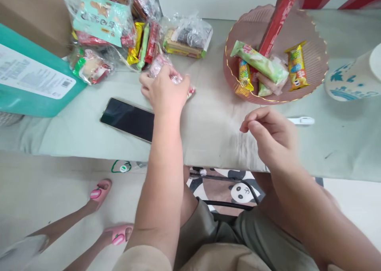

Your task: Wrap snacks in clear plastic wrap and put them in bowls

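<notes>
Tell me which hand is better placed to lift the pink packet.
Probably the left hand: it reaches right over the pink packet. The right hand is farther off, loosely curled near the bowl.

The left hand (pixel 166 86) covers much of the pink packet (pixel 159 62) at upper centre, its forearm (pixel 164 155) the right end of the phone (pixel 127 118). The right hand (pixel 274 136) hides one end of a white stick (pixel 302 121). The paper cup (pixel 353 80) runs off the right edge, the teal box (pixel 29 99) off the left, its print (pixel 29 69) too blurred for me to read
</notes>
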Available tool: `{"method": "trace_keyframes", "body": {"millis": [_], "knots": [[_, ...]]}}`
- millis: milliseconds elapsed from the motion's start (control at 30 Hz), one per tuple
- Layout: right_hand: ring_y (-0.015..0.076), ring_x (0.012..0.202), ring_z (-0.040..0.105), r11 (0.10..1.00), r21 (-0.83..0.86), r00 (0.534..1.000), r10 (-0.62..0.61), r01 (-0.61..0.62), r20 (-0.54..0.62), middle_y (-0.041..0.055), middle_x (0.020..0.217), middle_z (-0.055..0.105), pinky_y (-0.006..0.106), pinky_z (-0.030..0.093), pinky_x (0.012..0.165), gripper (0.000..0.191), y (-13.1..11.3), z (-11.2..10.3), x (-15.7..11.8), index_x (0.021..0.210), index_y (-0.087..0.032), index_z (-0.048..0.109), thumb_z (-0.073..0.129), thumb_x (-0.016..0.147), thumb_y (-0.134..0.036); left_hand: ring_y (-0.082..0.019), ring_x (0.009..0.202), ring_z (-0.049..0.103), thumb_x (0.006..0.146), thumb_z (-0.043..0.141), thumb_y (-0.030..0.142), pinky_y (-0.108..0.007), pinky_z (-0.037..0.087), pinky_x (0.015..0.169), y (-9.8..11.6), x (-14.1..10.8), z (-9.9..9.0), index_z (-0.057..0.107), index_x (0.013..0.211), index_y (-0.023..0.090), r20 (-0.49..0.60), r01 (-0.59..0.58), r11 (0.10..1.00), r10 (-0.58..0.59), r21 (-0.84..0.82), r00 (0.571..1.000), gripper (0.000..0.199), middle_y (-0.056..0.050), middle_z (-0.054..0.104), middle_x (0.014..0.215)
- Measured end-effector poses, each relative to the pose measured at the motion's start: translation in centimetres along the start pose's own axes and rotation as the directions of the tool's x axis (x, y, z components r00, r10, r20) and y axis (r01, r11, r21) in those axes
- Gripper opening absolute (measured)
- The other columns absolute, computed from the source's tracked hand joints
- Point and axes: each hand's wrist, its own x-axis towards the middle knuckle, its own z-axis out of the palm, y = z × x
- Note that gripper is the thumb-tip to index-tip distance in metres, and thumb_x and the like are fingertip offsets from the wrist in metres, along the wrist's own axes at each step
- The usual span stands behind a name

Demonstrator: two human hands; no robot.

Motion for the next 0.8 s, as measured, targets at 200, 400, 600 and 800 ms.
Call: {"method": "trace_keyframes", "body": {"millis": [200, 400, 600, 800], "knots": [[0.0140, 0.066, 0.056, 0.998, -0.038, 0.995, 0.044, -0.040, 0.094, -0.0005, 0.072, 0.061, 0.029, 0.047, 0.063, 0.008, 0.0, 0.6, 0.4, 0.083, -0.022, 0.061, 0.060, 0.091, -0.024, -0.033, 0.142, 0.039, 0.073, 0.074, 0.013, -0.056, 0.042, 0.116, 0.1, -1.7, -0.4, 0.060, 0.076, 0.023, -0.086, -0.001, 0.999, -0.002, -0.037, 0.996, 0.018, -0.008, 0.061, 0.103], [0.0155, 0.070, 0.059, 0.998, 0.001, 0.996, 0.069, -0.069, 0.063, 0.0008, 0.077, 0.063, 0.032, 0.049, 0.067, 0.015, 0.5, -0.1, -0.1, 0.088, -0.023, 0.061, 0.064, 0.093, -0.037, -0.028, 0.131, 0.049, 0.075, 0.076, 0.010, -0.053, 0.047, 0.116, 2.1, -4.7, -2.8, 0.061, 0.072, 0.022, -0.061, -0.222, 0.952, 0.214, -0.209, 0.975, 0.019, -0.006, 0.059, 0.100], [0.0235, 0.103, 0.070, 0.939, 0.302, 0.978, 0.118, -0.166, 0.170, 0.0090, 0.126, 0.065, 0.033, 0.059, 0.071, 0.062, -0.2, -1.1, -1.0, 0.125, -0.031, 0.046, 0.068, 0.084, -0.072, -0.027, 0.131, 0.056, 0.079, 0.076, 0.017, -0.046, 0.054, 0.112, 6.5, -7.9, -3.0, 0.061, 0.079, 0.022, 0.260, -0.371, 0.833, 0.497, -0.411, 0.828, 0.015, -0.006, 0.063, 0.109], [0.0237, 0.097, 0.070, 0.957, 0.269, 0.994, 0.108, -0.108, 0.014, 0.0067, 0.117, 0.066, 0.038, 0.060, 0.077, 0.037, 1.1, -2.9, -1.4, 0.123, -0.031, 0.046, 0.058, 0.093, -0.049, -0.026, 0.142, 0.052, 0.084, 0.072, 0.019, -0.038, 0.057, 0.106, 8.4, -9.6, 0.2, 0.046, 0.141, 0.034, 0.193, -0.416, 0.746, 0.577, -0.521, 0.793, 0.064, -0.005, 0.054, 0.143]]}}
